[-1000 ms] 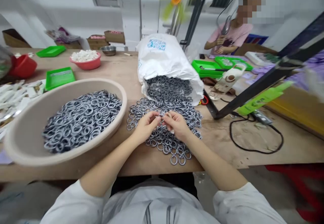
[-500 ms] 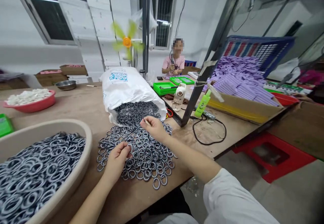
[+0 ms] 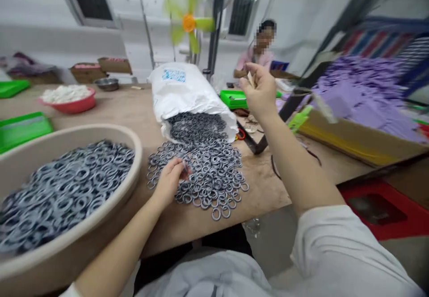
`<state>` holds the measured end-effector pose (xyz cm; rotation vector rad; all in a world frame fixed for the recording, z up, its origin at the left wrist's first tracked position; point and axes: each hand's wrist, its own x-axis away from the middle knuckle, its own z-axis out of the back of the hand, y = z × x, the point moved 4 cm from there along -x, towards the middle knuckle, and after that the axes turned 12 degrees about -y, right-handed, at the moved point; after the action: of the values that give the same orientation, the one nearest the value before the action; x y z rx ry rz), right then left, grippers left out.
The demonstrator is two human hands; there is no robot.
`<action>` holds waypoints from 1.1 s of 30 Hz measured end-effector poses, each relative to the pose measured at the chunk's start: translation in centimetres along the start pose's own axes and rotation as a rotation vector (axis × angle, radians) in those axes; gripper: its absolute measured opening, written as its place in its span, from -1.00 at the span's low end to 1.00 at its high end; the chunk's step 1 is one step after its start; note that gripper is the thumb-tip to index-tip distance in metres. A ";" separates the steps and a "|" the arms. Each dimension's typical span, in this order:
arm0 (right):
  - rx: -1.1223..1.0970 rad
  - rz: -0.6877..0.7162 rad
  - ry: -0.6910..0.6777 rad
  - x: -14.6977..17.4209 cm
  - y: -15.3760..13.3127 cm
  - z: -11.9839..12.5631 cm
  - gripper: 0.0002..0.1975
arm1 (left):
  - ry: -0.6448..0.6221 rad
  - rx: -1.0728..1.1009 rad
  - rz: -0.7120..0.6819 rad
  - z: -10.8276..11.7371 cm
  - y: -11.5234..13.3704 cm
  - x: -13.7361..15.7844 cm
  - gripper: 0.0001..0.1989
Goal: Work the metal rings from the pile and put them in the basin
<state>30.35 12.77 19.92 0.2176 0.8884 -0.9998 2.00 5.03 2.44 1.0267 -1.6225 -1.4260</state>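
Note:
My left hand is closed at the near left side of a spread pile of grey rings, its fingertips pinching what looks like one grey ring. Raised well above the table, my right hand is closed on a small pale, flat piece that sticks up between thumb and fingers; its exact kind is unclear. Behind the pile a white sack lies on its side, its mouth spilling more rings. To the left stands a large beige tub filled with similar rings.
A red bowl of white pieces and green trays are at the left. A fan stands behind the sack. On the right are a metal frame post, a carton of purple pieces and a red stool. Another person sits opposite.
My right hand has risen from over the rings, up and to the right, with the pale piece. My left hand stays by the pile. The view has shifted left and down.

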 end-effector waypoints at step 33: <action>-0.385 0.017 -0.479 13.0 -13.9 -12.7 -0.64 | -0.111 0.253 0.032 -0.3 -0.1 -0.3 -0.79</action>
<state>15.31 3.58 5.33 -0.3299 0.6180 -0.7973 2.36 5.16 2.39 1.0719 -1.9293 -1.3000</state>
